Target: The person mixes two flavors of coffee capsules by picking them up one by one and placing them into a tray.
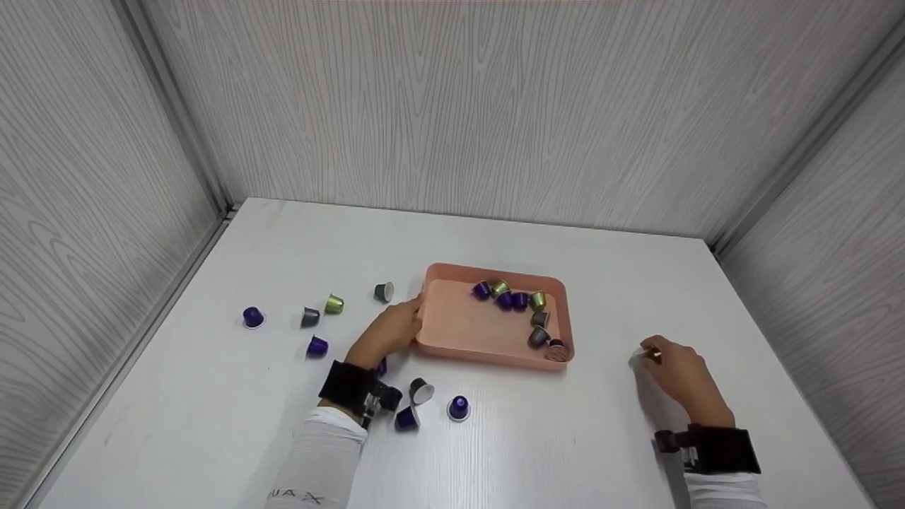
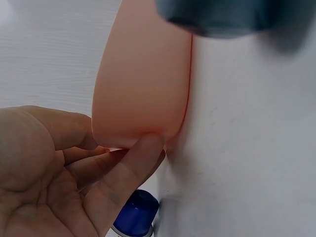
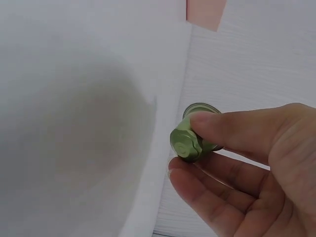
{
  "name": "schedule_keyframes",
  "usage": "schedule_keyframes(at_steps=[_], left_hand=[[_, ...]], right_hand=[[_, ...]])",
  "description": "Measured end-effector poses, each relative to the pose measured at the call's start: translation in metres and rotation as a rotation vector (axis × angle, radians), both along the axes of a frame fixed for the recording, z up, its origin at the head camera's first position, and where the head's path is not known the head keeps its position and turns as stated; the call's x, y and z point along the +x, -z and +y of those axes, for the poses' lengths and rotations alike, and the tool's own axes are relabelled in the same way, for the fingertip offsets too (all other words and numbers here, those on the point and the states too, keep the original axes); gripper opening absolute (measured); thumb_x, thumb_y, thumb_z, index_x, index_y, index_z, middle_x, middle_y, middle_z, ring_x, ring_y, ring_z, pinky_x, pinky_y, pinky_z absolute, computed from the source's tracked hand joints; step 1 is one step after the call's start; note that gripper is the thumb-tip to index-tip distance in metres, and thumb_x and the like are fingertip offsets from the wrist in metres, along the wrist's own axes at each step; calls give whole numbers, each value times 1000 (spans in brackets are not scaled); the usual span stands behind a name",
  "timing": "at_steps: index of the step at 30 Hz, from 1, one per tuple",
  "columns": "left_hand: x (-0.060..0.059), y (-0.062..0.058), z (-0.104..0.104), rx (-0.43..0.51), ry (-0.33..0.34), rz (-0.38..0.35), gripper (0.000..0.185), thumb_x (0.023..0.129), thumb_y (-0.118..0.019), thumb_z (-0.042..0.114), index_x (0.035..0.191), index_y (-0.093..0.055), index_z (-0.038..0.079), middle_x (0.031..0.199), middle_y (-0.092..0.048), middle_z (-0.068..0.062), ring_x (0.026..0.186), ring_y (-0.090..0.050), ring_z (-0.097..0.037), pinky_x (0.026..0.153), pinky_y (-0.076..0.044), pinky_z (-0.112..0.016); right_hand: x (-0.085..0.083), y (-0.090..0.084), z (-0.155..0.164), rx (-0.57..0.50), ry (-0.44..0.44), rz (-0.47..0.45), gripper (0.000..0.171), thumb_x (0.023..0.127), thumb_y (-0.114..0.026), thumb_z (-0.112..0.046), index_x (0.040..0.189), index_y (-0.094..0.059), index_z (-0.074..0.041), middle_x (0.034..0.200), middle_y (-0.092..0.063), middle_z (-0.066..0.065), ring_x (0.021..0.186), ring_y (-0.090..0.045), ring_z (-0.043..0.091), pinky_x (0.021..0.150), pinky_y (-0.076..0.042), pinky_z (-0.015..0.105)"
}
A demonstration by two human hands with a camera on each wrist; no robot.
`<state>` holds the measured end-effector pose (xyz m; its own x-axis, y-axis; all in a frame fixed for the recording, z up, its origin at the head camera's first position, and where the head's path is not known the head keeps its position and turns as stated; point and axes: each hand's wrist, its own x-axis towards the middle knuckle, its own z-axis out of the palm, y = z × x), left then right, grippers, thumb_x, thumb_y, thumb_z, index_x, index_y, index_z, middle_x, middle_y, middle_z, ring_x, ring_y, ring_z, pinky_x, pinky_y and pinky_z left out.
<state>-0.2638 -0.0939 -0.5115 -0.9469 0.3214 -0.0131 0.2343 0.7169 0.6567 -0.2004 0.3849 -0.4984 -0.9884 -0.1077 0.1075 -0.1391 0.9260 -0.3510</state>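
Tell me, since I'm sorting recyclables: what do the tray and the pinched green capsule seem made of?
Pink tray: likely matte plastic; smooth, rounded moulded rim, no glare. Green capsule pinched by the right hand: probably thin aluminium, given its metallic sheen.

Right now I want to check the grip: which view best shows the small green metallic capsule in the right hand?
The right wrist view: the small green metallic capsule sits close, pinched by the right hand. The head view shows only a glint; the left wrist view, nothing.
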Motion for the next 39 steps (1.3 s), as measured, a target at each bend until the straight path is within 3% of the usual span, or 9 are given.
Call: schedule_keyframes(at_steps=[9, 15, 22, 31, 39], left_hand=[[-1, 2, 0, 2, 10, -27, 53, 99, -44, 9, 150, -34, 1, 142, -49, -20, 118, -52, -28, 105, -39, -44], [0, 3, 1, 11, 30, 5, 53, 99, -44, 9, 149, -34, -2, 143, -47, -21, 132, -44, -32, 109, -34, -43], [0, 2, 0, -2, 29, 27, 52, 98, -44, 8, 148, -37, -2, 136, -53, -23, 125, -50, -34, 105, -38, -46], [2, -1, -1, -2, 10, 14, 52, 97, -44, 7, 148, -37, -2, 139, -51, -22, 129, -47, -34, 108, -36, -45], [2, -1, 0, -8, 18, 24, 52, 96, -42, 5, 147, -38, -4, 136, -53, -24, 126, -50, -34, 106, -37, -46]], right_hand=[[-19, -7, -36, -61, -48, 61, 26, 91, -67, -7, 115, -64, 0, 103, -70, 18, 89, -68, 33, 70, -53, 45], [-29, -8, -55, -98, -59, 84, 24, 92, -66, -8, 114, -65, -1, 102, -71, 16, 91, -68, 32, 72, -53, 46], [-38, -13, -73, -136, -51, 62, 25, 94, -65, -12, 117, -65, -2, 106, -70, 14, 96, -67, 30, 77, -54, 47], [-44, -19, -98, -149, -67, 77, 31, 94, -66, -17, 122, -64, -2, 106, -70, 14, 96, -67, 31, 78, -53, 47], [-45, -17, -117, -175, -78, 24, 35, 95, -65, -16, 127, -59, -4, 113, -69, 14, 100, -66, 31, 83, -53, 47]])
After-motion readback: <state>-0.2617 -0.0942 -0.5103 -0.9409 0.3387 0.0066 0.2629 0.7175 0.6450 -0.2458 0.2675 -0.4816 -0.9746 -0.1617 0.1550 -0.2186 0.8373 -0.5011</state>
